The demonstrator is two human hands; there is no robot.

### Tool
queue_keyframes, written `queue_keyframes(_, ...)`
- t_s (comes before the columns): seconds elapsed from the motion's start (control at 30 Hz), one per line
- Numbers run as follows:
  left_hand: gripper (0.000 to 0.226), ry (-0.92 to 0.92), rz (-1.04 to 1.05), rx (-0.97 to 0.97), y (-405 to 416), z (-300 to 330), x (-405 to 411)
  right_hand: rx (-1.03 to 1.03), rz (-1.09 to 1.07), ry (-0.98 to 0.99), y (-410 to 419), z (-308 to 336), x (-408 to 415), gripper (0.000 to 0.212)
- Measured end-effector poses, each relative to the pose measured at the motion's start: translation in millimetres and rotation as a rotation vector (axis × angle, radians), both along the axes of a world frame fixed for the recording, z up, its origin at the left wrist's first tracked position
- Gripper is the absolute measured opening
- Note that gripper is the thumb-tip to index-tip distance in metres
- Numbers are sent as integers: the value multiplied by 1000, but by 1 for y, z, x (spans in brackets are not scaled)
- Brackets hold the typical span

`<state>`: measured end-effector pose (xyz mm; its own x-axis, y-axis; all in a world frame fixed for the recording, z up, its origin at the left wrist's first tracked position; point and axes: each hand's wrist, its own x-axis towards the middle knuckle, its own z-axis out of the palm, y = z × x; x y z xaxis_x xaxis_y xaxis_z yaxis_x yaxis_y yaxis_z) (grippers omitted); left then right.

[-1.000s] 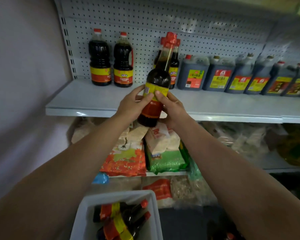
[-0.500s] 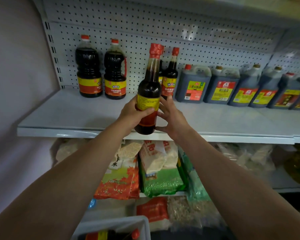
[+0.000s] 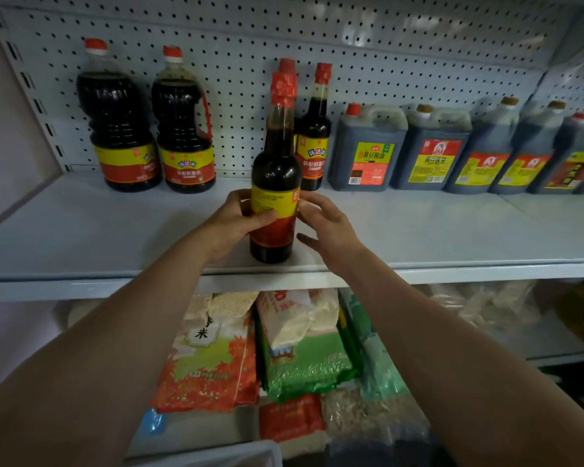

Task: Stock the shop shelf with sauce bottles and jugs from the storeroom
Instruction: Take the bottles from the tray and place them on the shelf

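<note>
bottle [image 3: 275, 183]: upright on shelf [image 3: 452, 230], near front edge, ahead of two matching bottles
left hand [image 3: 233, 220]: wrapped round its label
right hand [image 3: 327, 224]: fingers spread, just beside it

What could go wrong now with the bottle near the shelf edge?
The tall sauce bottle stands close to the front edge of the shelf, so it may tip off. Only the left hand grips it; the right hand is open. Pushed back, it may knock the bottle behind.
</note>
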<state>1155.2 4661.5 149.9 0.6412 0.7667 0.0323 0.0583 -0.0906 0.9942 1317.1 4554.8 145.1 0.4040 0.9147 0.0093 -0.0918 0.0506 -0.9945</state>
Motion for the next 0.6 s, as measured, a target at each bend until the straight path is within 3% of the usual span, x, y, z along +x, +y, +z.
queue_keyframes(0.13,73,81,-70,1,21,6,-7,-47,149,-6,10,-6,4,42)
queue_keyframes(0.23,62,166,-103,76,33,10,-16,-7,140,-44,15,-9,7,42)
queue_keyframes(0.33,61,152,-96,77,38,8,-17,38,139,-4,22,-10,8,41)
queue_keyframes(0.43,44,78,-24,37,37,5,-8,70,120,53,29,-14,9,44)
queue_keyframes(0.5,29,40,23,17,35,2,2,85,58,13,36,-15,11,50)
queue_keyframes(0.6,30,89,42,67,34,0,14,86,32,-82,42,-11,13,70)
